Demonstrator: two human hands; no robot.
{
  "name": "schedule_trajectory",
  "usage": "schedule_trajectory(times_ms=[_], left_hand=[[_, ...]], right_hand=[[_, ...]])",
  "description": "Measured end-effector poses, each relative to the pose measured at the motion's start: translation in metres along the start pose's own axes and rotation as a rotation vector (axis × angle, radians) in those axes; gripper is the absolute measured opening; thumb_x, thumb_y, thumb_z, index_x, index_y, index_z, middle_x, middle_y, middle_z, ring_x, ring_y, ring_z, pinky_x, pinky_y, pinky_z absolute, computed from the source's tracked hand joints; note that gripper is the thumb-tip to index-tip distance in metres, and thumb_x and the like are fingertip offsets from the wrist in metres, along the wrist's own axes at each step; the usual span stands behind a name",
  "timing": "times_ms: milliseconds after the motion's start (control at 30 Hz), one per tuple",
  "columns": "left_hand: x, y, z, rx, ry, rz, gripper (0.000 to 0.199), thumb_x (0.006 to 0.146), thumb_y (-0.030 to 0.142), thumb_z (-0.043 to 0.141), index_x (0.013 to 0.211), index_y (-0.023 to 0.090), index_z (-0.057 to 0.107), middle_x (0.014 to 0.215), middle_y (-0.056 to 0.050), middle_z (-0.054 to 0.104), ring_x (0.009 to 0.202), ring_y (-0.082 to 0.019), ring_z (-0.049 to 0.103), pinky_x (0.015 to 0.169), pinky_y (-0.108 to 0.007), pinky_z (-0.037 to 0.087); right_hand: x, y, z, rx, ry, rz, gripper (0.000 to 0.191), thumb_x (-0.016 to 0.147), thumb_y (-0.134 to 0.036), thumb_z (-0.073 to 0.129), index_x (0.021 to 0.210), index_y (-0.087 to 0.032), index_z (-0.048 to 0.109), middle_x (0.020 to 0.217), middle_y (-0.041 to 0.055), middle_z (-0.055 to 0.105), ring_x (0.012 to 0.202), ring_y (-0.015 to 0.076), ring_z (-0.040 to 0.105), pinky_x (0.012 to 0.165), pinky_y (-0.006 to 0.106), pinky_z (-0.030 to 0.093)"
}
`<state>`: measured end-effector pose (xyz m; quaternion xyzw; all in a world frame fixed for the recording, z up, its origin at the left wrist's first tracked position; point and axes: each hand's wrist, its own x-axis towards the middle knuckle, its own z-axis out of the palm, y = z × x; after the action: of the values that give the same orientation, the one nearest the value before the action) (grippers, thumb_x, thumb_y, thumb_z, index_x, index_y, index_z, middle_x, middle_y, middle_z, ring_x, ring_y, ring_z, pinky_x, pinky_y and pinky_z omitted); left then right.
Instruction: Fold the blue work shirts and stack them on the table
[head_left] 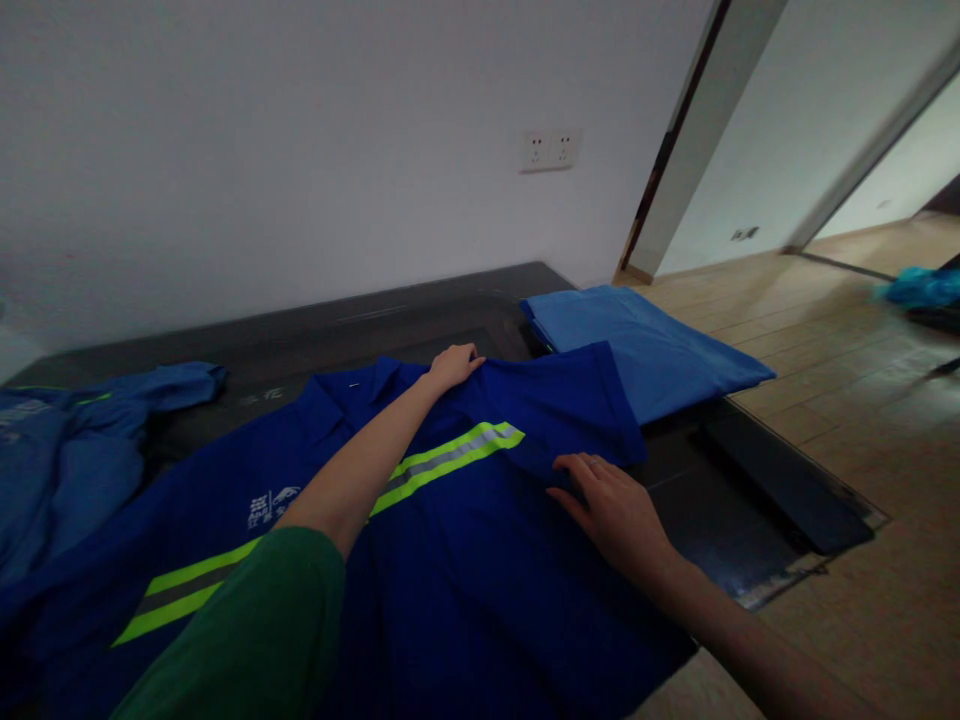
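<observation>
A dark blue short-sleeved work shirt (465,560) lies spread on a black low table. Yellow-green and grey reflective bands cross its chest, and white printing shows near the left band. My left hand (452,368) reaches across the shirt to its upper edge by the shoulder, with the fingertips closed on the cloth there. Below the sleeve at the right, my right hand (604,505) touches the shirt's side. Its thumb and forefinger are apart, with the other fingers curved and partly hidden behind them.
A folded lighter blue cloth (645,345) lies at the table's right end. Another crumpled blue garment (82,440) is at the left. A dark flat slab (787,485) lies along the right edge of the black table (420,310). The wall (300,150) with sockets (551,150) rises behind.
</observation>
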<state>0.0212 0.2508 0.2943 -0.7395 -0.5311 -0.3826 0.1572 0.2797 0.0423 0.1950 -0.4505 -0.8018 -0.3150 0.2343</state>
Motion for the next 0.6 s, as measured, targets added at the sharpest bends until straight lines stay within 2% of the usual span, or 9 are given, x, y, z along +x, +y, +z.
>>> schedule_trajectory(times_ms=[67,167,333,433,500,600], left_hand=[[-0.001,0.002,0.003,0.024,0.014,-0.018,0.029,0.093,0.042,0.048,0.104,0.02,0.063,0.106,-0.012,0.068,0.098,-0.026,0.064,0.081,-0.033,0.048],[-0.004,0.007,0.006,0.057,0.072,-0.03,0.029,0.096,0.04,0.041,0.112,0.023,0.059,0.111,-0.012,0.067,0.104,-0.027,0.063,0.085,-0.036,0.047],[-0.005,0.008,0.007,0.116,0.172,-0.034,0.035,0.099,0.045,0.028,0.115,0.027,0.054,0.105,-0.009,0.069,0.098,-0.025,0.065,0.081,-0.033,0.046],[-0.002,0.006,0.009,0.108,0.167,-0.018,0.033,0.1,0.042,0.028,0.112,0.026,0.055,0.105,-0.007,0.068,0.097,-0.022,0.064,0.08,-0.031,0.045],[0.0,0.006,0.01,0.1,0.161,0.007,0.03,0.1,0.039,0.031,0.109,0.024,0.056,0.108,-0.007,0.066,0.102,-0.021,0.061,0.085,-0.031,0.043],[0.002,0.007,0.012,0.086,0.162,0.04,0.025,0.098,0.034,0.04,0.107,0.021,0.059,0.116,-0.011,0.062,0.113,-0.023,0.055,0.096,-0.036,0.038]], right_hand=[[-0.006,0.002,0.0,0.061,-0.145,0.127,0.032,0.09,-0.03,0.057,0.119,-0.018,0.057,0.095,0.0109,0.072,0.084,0.0277,0.07,0.072,0.04,0.055],[-0.013,-0.002,0.006,0.204,-0.276,0.17,0.039,0.093,-0.021,0.049,0.132,-0.019,0.048,0.097,0.0103,0.072,0.087,0.0266,0.071,0.074,0.037,0.054],[-0.015,-0.01,0.011,0.362,-0.317,0.119,0.045,0.095,-0.019,0.038,0.139,-0.022,0.043,0.103,0.0092,0.072,0.091,0.0243,0.07,0.077,0.035,0.053],[-0.014,-0.011,0.012,0.289,-0.357,0.091,0.045,0.094,-0.016,0.036,0.136,-0.023,0.048,0.104,0.0092,0.072,0.091,0.0252,0.07,0.078,0.037,0.052],[-0.012,-0.008,0.01,0.211,-0.367,0.05,0.046,0.092,-0.014,0.037,0.134,-0.025,0.051,0.103,0.0087,0.072,0.088,0.0253,0.071,0.076,0.038,0.053],[0.004,0.009,-0.003,0.163,-0.235,-0.045,0.034,0.09,-0.018,0.045,0.117,-0.026,0.064,0.102,0.0069,0.071,0.085,0.0229,0.069,0.075,0.035,0.053]])
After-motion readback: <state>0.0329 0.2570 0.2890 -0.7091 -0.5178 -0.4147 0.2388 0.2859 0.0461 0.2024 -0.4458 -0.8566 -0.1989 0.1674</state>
